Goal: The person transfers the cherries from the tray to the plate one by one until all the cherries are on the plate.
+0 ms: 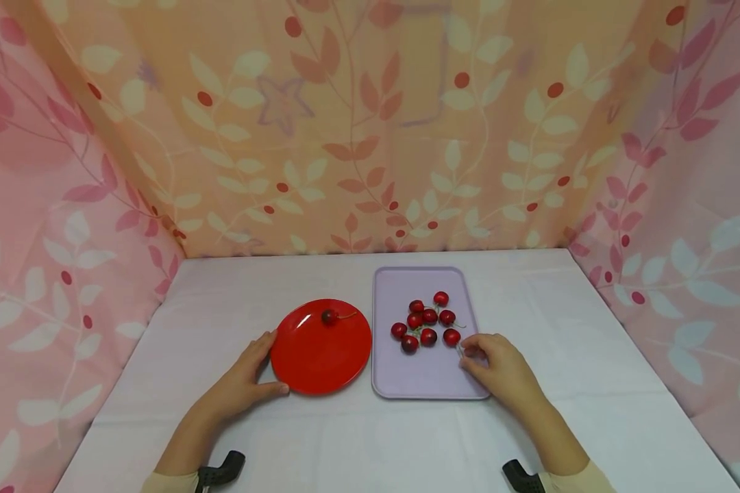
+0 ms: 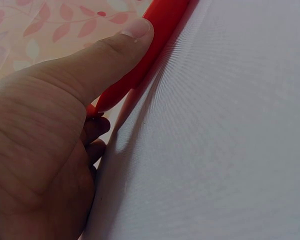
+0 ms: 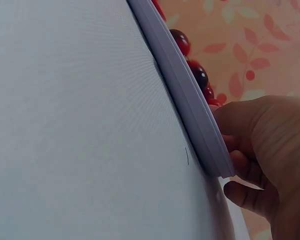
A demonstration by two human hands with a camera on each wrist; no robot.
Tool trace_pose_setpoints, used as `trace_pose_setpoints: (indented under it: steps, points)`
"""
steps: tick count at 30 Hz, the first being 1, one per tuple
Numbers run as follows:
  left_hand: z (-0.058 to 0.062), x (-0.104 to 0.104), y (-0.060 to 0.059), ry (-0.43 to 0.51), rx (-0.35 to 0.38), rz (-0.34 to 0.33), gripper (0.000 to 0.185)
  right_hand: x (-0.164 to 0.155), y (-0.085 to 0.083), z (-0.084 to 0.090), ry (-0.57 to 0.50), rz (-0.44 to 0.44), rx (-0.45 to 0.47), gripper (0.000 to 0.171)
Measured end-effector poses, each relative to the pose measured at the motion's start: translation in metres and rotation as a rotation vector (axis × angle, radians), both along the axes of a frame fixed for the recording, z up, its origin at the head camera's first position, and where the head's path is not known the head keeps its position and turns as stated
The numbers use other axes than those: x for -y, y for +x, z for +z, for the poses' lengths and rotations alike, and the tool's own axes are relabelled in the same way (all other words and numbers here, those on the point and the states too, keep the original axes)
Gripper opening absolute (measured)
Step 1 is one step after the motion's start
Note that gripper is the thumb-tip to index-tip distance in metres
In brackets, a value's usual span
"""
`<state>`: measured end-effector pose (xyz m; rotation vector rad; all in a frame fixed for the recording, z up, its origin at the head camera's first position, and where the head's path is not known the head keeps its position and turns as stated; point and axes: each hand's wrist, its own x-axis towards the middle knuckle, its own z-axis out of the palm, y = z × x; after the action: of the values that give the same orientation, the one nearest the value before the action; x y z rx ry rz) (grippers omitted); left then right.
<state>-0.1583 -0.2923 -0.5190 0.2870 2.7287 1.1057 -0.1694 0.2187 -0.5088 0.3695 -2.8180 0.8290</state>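
The left hand (image 1: 240,383) rests on the white worktop (image 1: 358,438) with its thumb pressed along the rim of the red plate (image 1: 321,356) and fingers (image 1: 265,342) curved round the edge, apparently steadying it. One cherry (image 1: 329,316) lies on the plate's far part. Just right, the lilac tray (image 1: 432,376) holds a cluster of cherries (image 1: 425,325). The right hand (image 1: 499,370) sits at the tray's near right corner, fingertips pinching a stem beside the nearest cherry (image 1: 451,336) (the grip itself is small and hard to judge). Leaf-patterned curtains (image 1: 370,123) enclose everything; nothing blocks either hand.
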Motion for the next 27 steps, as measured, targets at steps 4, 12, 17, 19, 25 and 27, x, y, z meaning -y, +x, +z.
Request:
trace_pose_setpoints:
  steps: [4, 12, 17, 19, 25, 27]
  points:
    - [-0.0013, -0.0005, 0.0006, 0.003, 0.001, -0.003, 0.119, 0.0007, -0.0001, -0.0018, 0.030, 0.006, -0.025, 0.028]
    - [-0.0015, 0.0012, -0.0002, 0.002, -0.008, -0.015, 0.117, 0.0022, -0.0018, -0.0044, 0.065, 0.028, -0.071, 0.025]
    - [-0.0019, 0.0012, 0.0001, 0.001, -0.014, -0.019, 0.115, 0.0020, -0.0028, -0.0060, 0.082, 0.036, -0.092, 0.022]
    - [-0.0011, 0.0012, 0.0003, 0.009, -0.009, -0.019, 0.115, 0.0019, -0.0028, -0.0064, 0.085, 0.033, -0.091, 0.021]
    - [-0.0007, 0.0008, 0.0003, 0.009, -0.008, -0.020, 0.116, 0.0010, -0.0008, -0.0054, -0.002, 0.000, -0.100, 0.020]
    - [-0.0010, 0.0008, -0.0001, 0.008, -0.015, -0.022, 0.116, 0.0010, -0.0003, -0.0046, -0.041, -0.007, -0.107, 0.019]
